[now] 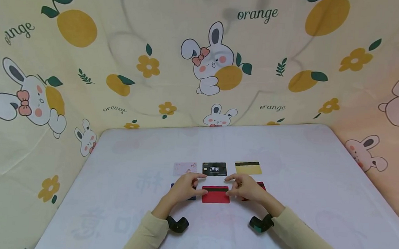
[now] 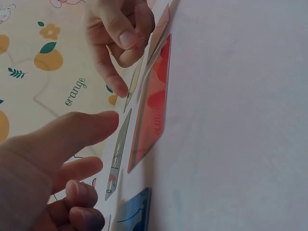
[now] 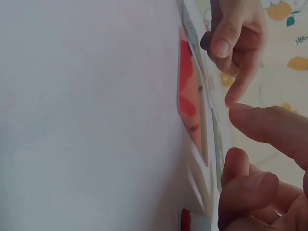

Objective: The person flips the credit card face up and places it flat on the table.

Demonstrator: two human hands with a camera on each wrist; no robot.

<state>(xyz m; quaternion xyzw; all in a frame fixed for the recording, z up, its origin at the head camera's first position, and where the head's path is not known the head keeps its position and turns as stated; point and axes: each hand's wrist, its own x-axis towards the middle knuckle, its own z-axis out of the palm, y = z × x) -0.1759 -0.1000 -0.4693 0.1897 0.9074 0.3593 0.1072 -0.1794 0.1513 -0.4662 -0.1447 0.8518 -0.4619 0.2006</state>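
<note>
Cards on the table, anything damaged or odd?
Nothing stands out: the gold card, black Vip card and middle red card look undamaged. The left hand partly covers a blue card, the right hand another red card; those are unclear.

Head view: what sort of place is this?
Probably a staged tabletop recording spot: pale table, printed rabbit-and-orange backdrop behind it, cards laid out in two rows.

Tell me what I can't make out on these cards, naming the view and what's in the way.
Dark blue card, head view: its middle is hidden by the left hand.
Right red card, head view: its middle is hidden by the right hand.
Pale pink card, head view: print too small to read.
Middle red card, left wrist view: lettering too blurred.
</note>
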